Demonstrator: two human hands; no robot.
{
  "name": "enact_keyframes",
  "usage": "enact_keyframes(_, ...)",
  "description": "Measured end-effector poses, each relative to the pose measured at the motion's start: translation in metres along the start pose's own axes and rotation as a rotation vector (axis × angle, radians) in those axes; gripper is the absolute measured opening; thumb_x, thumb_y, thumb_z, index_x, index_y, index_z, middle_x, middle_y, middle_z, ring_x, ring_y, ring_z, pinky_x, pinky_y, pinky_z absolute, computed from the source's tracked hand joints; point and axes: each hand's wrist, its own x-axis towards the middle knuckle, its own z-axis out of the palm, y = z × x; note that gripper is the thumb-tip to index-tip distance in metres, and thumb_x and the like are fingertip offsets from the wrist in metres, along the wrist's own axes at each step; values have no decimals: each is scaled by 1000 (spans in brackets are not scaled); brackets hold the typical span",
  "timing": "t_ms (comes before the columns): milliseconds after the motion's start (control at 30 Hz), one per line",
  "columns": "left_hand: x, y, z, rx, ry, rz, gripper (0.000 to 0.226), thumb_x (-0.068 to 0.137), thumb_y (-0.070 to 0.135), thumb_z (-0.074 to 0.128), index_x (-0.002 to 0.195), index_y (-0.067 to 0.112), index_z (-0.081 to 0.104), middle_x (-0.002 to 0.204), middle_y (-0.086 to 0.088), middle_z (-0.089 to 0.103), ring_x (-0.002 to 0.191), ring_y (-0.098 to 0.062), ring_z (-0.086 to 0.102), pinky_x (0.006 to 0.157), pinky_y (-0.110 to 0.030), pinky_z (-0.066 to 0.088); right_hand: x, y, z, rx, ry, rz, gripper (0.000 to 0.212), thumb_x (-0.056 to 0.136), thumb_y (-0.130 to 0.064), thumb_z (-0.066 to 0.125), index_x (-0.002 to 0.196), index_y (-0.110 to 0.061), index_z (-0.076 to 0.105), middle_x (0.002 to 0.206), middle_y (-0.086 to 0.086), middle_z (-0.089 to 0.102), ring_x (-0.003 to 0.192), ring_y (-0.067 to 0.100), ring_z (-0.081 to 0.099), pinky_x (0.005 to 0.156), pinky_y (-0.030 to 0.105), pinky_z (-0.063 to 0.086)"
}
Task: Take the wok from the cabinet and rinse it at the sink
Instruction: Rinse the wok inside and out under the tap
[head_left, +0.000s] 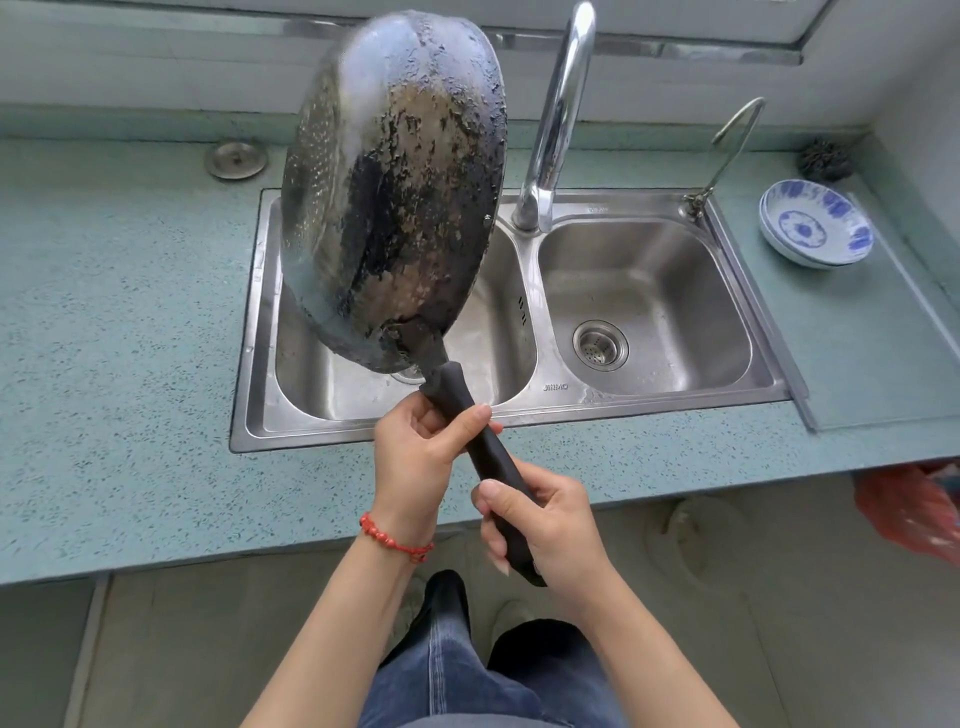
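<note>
Your right grip (545, 525), nearest you, is clenched around the butt of the long black handle (485, 457); your left grip (421, 452), wrist ringed by a red beaded bracelet (392, 538), is wrapped around the same handle just beyond it. Past both grips, the round steel wok with its scorched, flaking black underside (410, 208) is tipped up on edge above the left basin of the stainless-steel double sink (649, 410), underside facing you. Beyond the left grip and to its right rises the tall chrome gooseneck tap (558, 114). Far right of both grips, blue-and-white patterned porcelain bowls (815, 223) sit stacked on the speckled pale-green stone table (114, 322).
</note>
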Motion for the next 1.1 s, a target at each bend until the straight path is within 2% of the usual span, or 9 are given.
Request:
enact_keyframes(67,0,0,-2,10,8,17,14,72,-2,67,77,7,58,62,0,68,62,-18,69,64,-28,56,0,0,1,46,-32,20,17,70,-26,64,68,-11,58,65,22,43,40,19,37,37,24,35)
enact_keyframes(167,-1,0,-6,51,12,45,14,72,-4,67,79,6,60,59,1,69,60,-16,67,58,-25,54,-1,1,6,116,-64,58,19,75,-16,61,84,1,59,68,21,43,39,20,38,36,24,36)
enact_keyframes(267,-2,-1,-8,109,22,62,15,73,-4,67,79,7,59,55,4,68,57,-12,65,54,-26,50,-2,2,12,218,-81,88,24,75,-8,56,96,4,56,62,10,51,39,15,43,35,22,38)
enact_keyframes(533,-4,-11,-9,131,39,39,15,72,-2,68,76,10,61,56,4,68,58,-13,64,58,-32,47,-4,5,10,242,-84,125,25,74,-8,56,97,2,54,60,5,53,39,14,44,34,22,40)
enact_keyframes(833,-7,-8,-7,105,55,25,15,72,-3,68,78,9,62,55,4,69,57,-13,66,62,-35,49,-5,6,8,180,-78,130,19,74,-10,59,87,3,57,61,11,50,40,17,43,36,23,40)
enact_keyframes(933,-8,-7,-7,92,50,22,15,72,-3,68,78,9,61,56,4,69,58,-15,66,62,-36,50,-6,5,8,117,-68,112,16,70,-17,63,78,-4,61,61,17,46,40,22,41,37,25,39)
enact_keyframes(1000,-7,-7,-7,74,44,17,15,73,-4,67,78,9,61,56,4,68,59,-16,66,60,-33,52,-6,1,9,62,-47,88,6,72,-15,61,67,-11,62,62,20,46,40,22,42,38,26,39)
enact_keyframes(1100,-5,-6,-6,22,22,-14,13,74,-5,65,78,7,60,57,4,67,58,-15,67,57,-24,54,-8,-3,9,-25,-7,54,14,75,-11,57,61,-11,57,58,19,48,37,22,41,38,26,39)
